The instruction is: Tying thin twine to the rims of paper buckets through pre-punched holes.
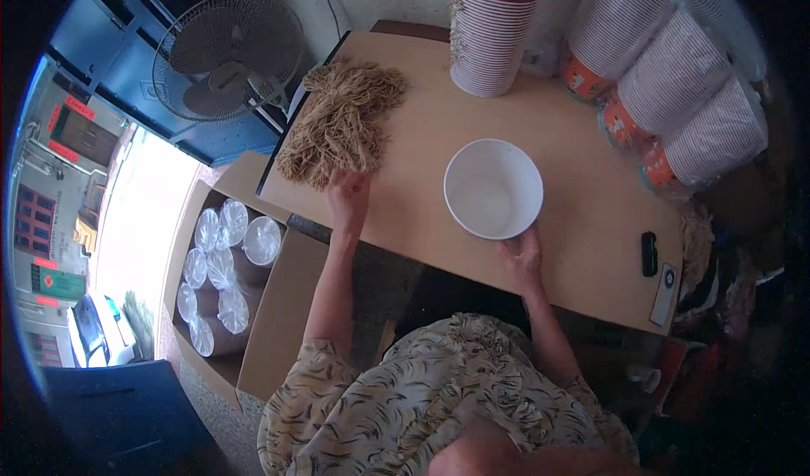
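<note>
My right hand (522, 259) holds a white paper bucket (472, 221) by its near right side, tilted so that its white inside shows. The fingers behind the bucket's wall are hidden. At the table's left, my left hand (348, 202) is at the near edge of a heap of tan strings (337, 126), knotted into looped bundles. Its fingers are curled closed against the heap, and what they pinch, if anything, is hidden.
Nested buckets (494, 37) stand at the table's far edge, with plastic-wrapped stacks (675, 71) at right. A black object (649, 254) lies near the right edge. Left of the table (405, 214) are an open carton (291, 303) of wrapped stacks and a fan (228, 58).
</note>
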`<state>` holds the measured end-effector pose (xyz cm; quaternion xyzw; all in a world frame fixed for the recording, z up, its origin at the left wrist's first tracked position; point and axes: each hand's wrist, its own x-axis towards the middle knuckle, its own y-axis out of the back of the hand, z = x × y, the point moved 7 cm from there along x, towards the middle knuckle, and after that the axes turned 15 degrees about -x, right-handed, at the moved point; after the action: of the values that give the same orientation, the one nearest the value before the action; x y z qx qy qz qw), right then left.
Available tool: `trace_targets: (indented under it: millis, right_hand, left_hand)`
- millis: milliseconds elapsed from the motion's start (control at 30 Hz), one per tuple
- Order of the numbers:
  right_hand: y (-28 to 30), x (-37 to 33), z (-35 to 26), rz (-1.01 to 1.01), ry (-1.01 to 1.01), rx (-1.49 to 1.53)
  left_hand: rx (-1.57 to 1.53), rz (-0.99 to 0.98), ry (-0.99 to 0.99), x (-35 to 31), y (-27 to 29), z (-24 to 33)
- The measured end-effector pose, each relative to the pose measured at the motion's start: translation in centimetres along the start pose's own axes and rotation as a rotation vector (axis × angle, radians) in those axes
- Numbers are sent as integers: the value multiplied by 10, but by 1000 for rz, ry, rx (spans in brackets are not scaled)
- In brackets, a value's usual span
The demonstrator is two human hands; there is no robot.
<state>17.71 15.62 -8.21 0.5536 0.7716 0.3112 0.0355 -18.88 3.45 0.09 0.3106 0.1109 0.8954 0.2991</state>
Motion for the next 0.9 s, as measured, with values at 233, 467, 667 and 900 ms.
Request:
trace_targets:
  millis: [233,467,667,900]
  right_hand:
    - [10,-64,-6,-78,-233,347]
    - [-9,-72,-70,-419,-373,385]
    - [3,-80,-59,-286,-473,505]
    - [10,-79,-59,-227,-478,544]
  left_hand:
    - [-169,-313,87,-109,-31,73]
    - [-287,-409,79,-152,-70,142]
    - [-412,-473,40,-176,-91,152]
    - [-383,-478,-32,-184,-96,157]
